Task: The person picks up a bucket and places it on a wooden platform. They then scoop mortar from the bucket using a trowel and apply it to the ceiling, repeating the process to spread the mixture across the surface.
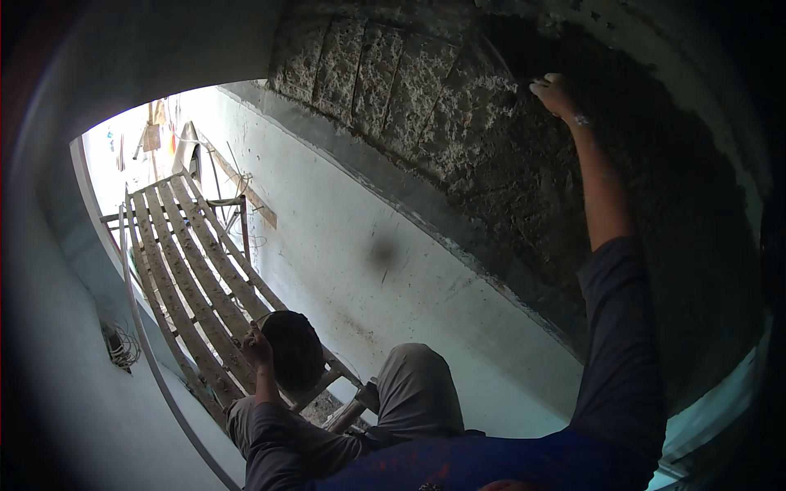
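My right hand (553, 95) is raised overhead to the rough, sloping concrete surface (409, 90). Its fingers are closed round what looks like a trowel (509, 64), whose dark blade lies against that surface and is hard to make out in shadow. Damp-looking dark mortar covers the area around the hand. Low on the left, my left hand (258, 347) is closed on the edge of a dark round mortar pan (296, 350). The pan is held beside my knee, above the plank platform, and its contents are too dark to see.
A slatted plank platform (190, 245), spattered with mortar, stretches toward a bright opening at the far left. A pale wall (368, 221) runs below the slope. Along the left wall runs a long pipe (147, 327); coiled wires (123, 348) stick out of a wall hole.
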`<action>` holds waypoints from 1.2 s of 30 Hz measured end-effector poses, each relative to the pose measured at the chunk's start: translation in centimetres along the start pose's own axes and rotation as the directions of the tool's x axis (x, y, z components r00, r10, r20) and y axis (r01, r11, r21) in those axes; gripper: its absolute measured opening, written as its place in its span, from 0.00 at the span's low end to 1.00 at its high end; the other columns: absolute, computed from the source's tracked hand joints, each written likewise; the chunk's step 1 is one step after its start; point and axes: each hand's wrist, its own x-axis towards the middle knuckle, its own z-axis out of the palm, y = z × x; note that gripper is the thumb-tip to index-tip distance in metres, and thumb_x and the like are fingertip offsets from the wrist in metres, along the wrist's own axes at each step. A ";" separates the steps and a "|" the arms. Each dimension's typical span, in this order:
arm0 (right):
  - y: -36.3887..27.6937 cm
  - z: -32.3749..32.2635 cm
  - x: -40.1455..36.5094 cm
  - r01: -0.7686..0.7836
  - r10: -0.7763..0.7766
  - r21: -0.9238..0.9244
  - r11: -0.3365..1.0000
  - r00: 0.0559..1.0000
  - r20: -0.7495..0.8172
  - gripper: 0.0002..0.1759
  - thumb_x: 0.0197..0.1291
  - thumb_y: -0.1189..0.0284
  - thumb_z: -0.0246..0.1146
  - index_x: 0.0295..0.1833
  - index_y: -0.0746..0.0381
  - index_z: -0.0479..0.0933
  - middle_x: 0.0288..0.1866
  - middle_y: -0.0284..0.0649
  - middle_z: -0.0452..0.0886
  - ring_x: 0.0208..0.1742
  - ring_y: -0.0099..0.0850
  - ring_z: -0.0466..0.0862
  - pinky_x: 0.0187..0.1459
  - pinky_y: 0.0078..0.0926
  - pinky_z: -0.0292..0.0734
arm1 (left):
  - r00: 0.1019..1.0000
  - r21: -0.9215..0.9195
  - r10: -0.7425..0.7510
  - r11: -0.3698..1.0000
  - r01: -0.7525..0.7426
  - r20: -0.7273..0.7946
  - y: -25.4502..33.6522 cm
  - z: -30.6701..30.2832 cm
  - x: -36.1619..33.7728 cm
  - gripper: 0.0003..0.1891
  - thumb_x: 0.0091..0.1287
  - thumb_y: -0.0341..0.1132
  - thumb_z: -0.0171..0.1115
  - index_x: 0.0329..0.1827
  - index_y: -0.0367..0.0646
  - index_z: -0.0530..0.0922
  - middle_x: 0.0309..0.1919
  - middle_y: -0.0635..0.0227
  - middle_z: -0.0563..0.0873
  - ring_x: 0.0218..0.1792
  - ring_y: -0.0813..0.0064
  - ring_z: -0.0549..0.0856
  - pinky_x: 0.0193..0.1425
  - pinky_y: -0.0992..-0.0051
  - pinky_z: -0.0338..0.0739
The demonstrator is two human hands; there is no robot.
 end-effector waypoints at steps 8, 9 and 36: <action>3.0 -7.2 -1.3 -0.099 0.101 0.123 0.987 0.995 -0.006 0.32 0.55 0.64 0.64 0.60 0.73 0.68 0.37 0.44 0.83 0.20 0.21 0.73 0.19 0.22 0.65 | 0.999 -0.063 0.017 0.998 -0.020 -0.050 -0.1 0.1 -0.3 0.25 0.69 0.51 0.51 0.19 0.41 0.75 0.17 0.58 0.79 0.21 0.61 0.78 0.29 0.66 0.69; 2.4 -8.6 -1.8 -0.137 0.134 0.121 0.983 0.990 0.033 0.32 0.55 0.63 0.64 0.60 0.73 0.68 0.37 0.44 0.82 0.20 0.21 0.73 0.20 0.22 0.65 | 0.998 -0.076 0.019 0.997 -0.023 -0.060 -0.7 0.4 -0.2 0.25 0.68 0.51 0.52 0.18 0.41 0.75 0.17 0.59 0.78 0.21 0.63 0.77 0.29 0.66 0.69; 0.1 -16.3 -2.8 -0.155 0.085 0.357 0.921 0.975 0.204 0.21 0.55 0.49 0.61 0.35 0.56 0.73 0.17 0.28 0.69 0.15 0.19 0.69 0.18 0.19 0.63 | 1.000 -0.033 0.000 0.999 0.000 0.026 -0.3 0.0 -0.3 0.28 0.70 0.53 0.47 0.18 0.38 0.74 0.18 0.54 0.78 0.21 0.57 0.76 0.29 0.63 0.67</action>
